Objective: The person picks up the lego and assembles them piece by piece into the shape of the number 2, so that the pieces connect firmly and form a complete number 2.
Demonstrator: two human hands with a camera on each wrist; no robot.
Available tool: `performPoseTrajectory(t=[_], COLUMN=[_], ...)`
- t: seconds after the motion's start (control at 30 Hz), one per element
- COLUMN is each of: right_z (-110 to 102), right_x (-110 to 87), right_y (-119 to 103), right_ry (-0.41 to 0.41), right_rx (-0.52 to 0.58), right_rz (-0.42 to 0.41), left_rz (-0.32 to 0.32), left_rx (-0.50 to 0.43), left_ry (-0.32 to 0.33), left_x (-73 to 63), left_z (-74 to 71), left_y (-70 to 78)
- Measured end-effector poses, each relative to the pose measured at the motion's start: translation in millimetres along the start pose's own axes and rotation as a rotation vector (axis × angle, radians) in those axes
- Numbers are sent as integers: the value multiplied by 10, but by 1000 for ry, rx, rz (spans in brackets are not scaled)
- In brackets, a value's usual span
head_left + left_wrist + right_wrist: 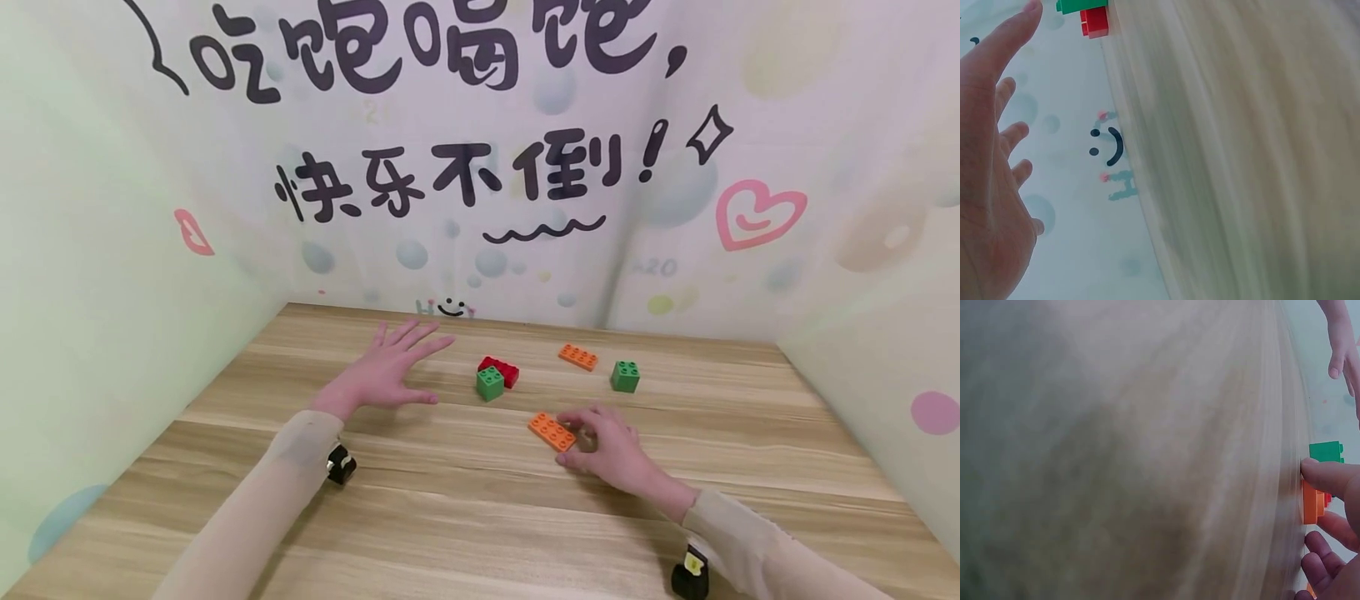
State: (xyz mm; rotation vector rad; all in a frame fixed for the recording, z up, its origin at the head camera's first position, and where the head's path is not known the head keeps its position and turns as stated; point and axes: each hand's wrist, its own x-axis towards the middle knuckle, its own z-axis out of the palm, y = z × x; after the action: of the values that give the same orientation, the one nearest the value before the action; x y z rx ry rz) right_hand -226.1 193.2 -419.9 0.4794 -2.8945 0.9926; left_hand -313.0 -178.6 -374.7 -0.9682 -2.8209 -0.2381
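My right hand (611,454) has its thumb and index finger at opposite sides of an orange building brick (552,432), pinching its near right end. This brick lies flat on the table, studs up. In the right wrist view the same orange brick (1311,503) shows between thumb and index finger, the other fingers curled below. My left hand (390,367) is spread over the table at the left, holding nothing. Nearest to it are a green brick (490,383) and a red brick (501,371) partly hidden behind the green one. The left wrist view shows the left hand's (994,169) fingers extended.
Farther back lie a second orange brick (578,357) and, to its right, another green brick (626,377). The wooden table (450,533) ends at a printed white cloth (420,225) behind, with pale walls at both sides.
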Motion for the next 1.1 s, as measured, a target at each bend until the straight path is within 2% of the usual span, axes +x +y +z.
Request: performPoseTrajectory(t=[0.27, 0.53, 0.83, 1.1], right_z=[-8, -3, -16, 5], right_x=[1, 21, 38, 53], right_y=[-13, 38, 85, 128], right_ry=[-12, -38, -79, -103], right_rx=[25, 41, 82, 123], right_rz=[26, 35, -4, -34], left_rz=[5, 4, 26, 26], left_rx=[-17, -39, -69, -153], left_ry=[-6, -8, -4, 1], left_x=[46, 82, 138, 178], left_z=[20, 78, 120, 123], left_y=[56, 42, 44, 78])
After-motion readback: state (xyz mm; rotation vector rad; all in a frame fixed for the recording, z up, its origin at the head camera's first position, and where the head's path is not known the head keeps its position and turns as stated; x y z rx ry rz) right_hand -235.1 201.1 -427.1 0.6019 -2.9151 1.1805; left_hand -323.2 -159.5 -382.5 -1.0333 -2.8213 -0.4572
